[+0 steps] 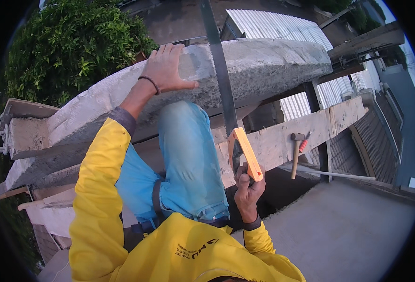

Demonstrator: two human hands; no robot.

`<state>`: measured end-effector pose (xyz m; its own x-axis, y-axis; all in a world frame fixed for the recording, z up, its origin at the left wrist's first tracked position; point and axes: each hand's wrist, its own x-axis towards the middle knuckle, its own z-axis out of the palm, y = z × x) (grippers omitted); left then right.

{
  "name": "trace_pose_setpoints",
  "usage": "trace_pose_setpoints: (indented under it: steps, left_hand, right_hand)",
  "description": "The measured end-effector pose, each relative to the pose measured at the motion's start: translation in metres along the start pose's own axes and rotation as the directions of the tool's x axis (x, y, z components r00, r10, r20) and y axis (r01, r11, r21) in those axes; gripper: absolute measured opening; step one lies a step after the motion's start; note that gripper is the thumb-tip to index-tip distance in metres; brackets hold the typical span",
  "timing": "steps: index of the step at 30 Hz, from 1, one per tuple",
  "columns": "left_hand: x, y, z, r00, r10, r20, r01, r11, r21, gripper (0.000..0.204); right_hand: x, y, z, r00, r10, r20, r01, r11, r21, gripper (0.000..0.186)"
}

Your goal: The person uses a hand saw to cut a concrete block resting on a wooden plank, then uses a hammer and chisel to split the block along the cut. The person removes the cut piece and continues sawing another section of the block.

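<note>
My left hand [167, 68] rests flat, fingers spread, on top of a rough grey concrete beam [264, 61] that runs across the upper view. My right hand [249, 185] grips the orange handle of a hand saw [226, 94]. Its long dark blade rises upright in front of the beam and out of the top of the view. The saw stands against a pale wooden plank [282, 138] that lies below the beam. My knee in blue jeans [188, 150] is raised against the plank between my two arms. I wear yellow sleeves.
A hammer with a wooden handle [295, 152] hangs at the plank's right part, beside a red-handled tool [303, 143]. A concrete slab [348, 225] lies at the lower right. A green bush [66, 47] fills the upper left. Corrugated metal roofs [273, 23] lie below, far side.
</note>
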<state>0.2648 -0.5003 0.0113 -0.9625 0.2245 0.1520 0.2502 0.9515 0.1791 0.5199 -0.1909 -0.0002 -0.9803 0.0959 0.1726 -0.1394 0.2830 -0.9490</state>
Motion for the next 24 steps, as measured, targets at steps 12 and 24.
trace_pose_setpoints:
  steps: [12,24]
  left_hand:
    - [-0.002,0.002,-0.005,1.0,0.001,-0.018,-0.001,1.0,-0.021,0.12]
    - [-0.003,0.007,-0.008,0.998,-0.053,0.041,0.053,0.999,0.001,0.122]
  right_hand:
    - [0.056,0.027,0.04,0.995,-0.098,0.013,0.098,0.995,0.007,0.04]
    - [0.04,-0.04,0.042,0.96,-0.255,0.115,0.28,0.885,-0.371,0.025]
